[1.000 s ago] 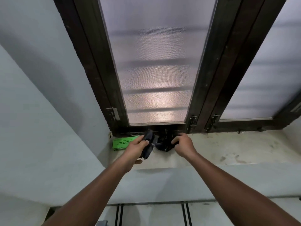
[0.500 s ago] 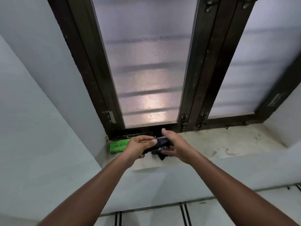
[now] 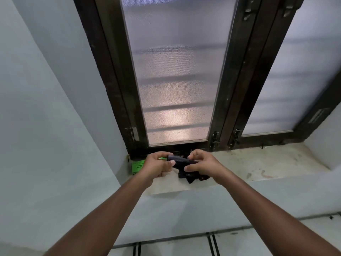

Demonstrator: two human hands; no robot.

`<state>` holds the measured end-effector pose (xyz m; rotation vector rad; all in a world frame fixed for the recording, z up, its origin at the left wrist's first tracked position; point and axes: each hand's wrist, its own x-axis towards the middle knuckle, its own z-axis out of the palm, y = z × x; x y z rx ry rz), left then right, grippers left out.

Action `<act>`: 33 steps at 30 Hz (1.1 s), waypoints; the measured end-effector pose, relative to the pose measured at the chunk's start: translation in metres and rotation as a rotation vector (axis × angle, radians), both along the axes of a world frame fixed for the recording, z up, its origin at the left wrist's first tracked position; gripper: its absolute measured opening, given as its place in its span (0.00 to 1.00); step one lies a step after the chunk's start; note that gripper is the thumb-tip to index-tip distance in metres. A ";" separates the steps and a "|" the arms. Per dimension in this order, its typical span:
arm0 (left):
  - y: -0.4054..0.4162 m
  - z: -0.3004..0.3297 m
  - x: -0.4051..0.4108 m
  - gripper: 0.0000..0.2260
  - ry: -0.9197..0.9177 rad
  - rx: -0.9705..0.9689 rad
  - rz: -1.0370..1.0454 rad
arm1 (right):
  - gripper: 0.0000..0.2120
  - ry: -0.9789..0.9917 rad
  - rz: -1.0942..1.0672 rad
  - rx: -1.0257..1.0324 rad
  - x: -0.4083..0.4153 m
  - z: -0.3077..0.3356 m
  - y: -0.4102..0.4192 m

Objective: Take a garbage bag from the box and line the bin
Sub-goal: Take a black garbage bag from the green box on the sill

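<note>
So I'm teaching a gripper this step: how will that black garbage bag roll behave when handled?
The black bag roll is pinched between the left hand and right hand. Its loose end droops crumpled onto the sill, so it is probably floppy and light. The film looks smooth, so possibly slippery.

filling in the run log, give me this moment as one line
stage: separating bag | left hand: grips black garbage bag roll | right hand: grips same roll | green box: on windowsill | bin: not in view
</note>
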<state>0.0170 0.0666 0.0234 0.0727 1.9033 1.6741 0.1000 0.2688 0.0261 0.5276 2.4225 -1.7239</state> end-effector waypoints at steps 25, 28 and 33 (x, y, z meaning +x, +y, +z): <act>0.013 -0.067 -0.047 0.19 0.913 -1.113 -0.313 | 0.12 0.050 -0.101 0.242 -0.039 -0.006 -0.024; 0.009 -0.071 -0.046 0.15 0.940 -0.988 -0.189 | 0.10 0.031 -0.106 0.183 -0.039 -0.004 -0.020; 0.001 -0.061 -0.046 0.12 0.768 -0.643 0.062 | 0.11 0.042 -0.029 0.115 -0.042 0.006 -0.023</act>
